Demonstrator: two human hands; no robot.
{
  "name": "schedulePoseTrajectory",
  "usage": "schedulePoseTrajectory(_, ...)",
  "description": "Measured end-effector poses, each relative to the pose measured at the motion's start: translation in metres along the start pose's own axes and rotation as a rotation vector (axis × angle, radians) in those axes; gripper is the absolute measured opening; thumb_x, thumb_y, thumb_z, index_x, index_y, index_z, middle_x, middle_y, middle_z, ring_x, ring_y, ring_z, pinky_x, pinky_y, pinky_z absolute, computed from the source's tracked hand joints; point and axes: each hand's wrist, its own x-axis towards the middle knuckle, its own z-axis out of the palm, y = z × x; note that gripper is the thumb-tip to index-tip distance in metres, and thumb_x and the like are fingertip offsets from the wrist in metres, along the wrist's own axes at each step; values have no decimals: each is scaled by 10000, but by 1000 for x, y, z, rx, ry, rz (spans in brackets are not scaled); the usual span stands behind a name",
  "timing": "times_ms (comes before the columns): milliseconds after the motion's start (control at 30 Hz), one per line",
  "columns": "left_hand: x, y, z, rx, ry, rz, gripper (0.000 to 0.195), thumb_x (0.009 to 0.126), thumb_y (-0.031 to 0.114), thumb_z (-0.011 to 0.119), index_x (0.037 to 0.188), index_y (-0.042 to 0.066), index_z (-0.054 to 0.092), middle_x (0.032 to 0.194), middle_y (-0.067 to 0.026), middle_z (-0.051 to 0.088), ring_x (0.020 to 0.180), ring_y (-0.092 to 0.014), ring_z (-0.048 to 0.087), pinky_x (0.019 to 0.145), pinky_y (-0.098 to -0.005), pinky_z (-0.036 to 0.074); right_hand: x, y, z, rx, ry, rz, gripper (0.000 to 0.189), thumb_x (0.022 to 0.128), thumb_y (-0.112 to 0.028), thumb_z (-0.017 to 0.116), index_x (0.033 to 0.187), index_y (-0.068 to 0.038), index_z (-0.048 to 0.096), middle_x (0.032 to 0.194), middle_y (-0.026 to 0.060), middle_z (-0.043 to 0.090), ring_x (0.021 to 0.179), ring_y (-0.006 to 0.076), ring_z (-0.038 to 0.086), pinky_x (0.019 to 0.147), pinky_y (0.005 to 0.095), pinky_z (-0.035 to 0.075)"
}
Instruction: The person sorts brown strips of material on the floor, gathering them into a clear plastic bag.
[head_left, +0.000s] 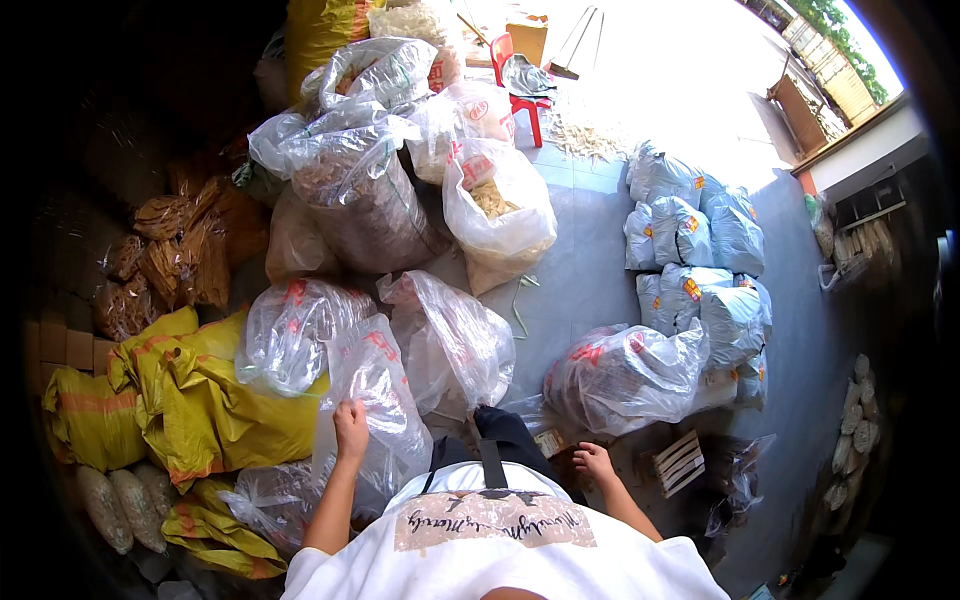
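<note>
My left hand (350, 429) is closed on the upper part of a clear plastic bag (386, 397) with red print, which stands by my left leg. My right hand (593, 460) hangs beside my right hip, fingers loosely apart, holding nothing. Just ahead of my legs sits another clear plastic bag (457, 337), its top gathered upward. A full clear bag with red print (300, 330) lies beyond my left hand. To the right, a large filled clear bag (622, 375) leans near grey parcels.
Yellow woven sacks (225, 405) lie at the left. Large open bags of dried goods (367, 202) stand ahead, near a red plastic chair (534, 112). Grey plastic parcels (679, 232) are stacked on the right. A green strip (517, 307) lies on the floor.
</note>
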Motion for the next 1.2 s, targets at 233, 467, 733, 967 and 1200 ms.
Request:
schedulePoseTrajectory(233, 74, 47, 9, 37, -87, 75, 322, 857, 215, 583, 714, -61, 502, 627, -218, 531, 606, -366, 531, 575, -455, 391, 15, -29, -10, 117, 134, 42, 414, 858, -63, 513, 1262, 7, 453, 1060, 163, 610, 811, 223, 641, 631, 304, 539)
schedulePoseTrajectory(467, 175, 23, 40, 60, -230, 34, 292, 814, 210, 624, 864, -61, 527, 818, -259, 574, 730, -387, 564, 667, -449, 437, 8, -54, 24, 231, 190, 48, 429, 876, -72, 466, 1294, 13, 418, 1118, 199, 590, 894, 252, 638, 702, 331, 555)
schedulePoseTrajectory(733, 271, -11, 47, -471, -441, -414, 297, 836, 64, 562, 1120, -7, 511, 933, -84, 613, 793, -169, 610, 599, -298, 512, -6, -78, 98, 236, 300, 57, 410, 866, -71, 496, 1266, 5, 456, 1068, 184, 613, 836, 247, 650, 645, 326, 559)
schedulePoseTrajectory(967, 359, -32, 46, -515, -561, -554, 535, 829, 43, 589, 1314, 27, 363, 1102, -133, 536, 799, -227, 622, 470, -317, 560, -15, -118, 211, 343, 263, 4, 417, 860, -85, 530, 1265, -2, 474, 1043, 130, 623, 851, 207, 643, 650, 293, 535)
schedulePoseTrajectory(1200, 435, -89, 79, -361, -579, -619, 693, 808, 109, 591, 1366, 131, 182, 1246, -139, 415, 970, -303, 544, 637, -440, 544, -48, -82, 300, 434, 290, 29, 418, 878, -136, 563, 1264, -3, 475, 1079, 122, 620, 892, 179, 627, 695, 282, 514)
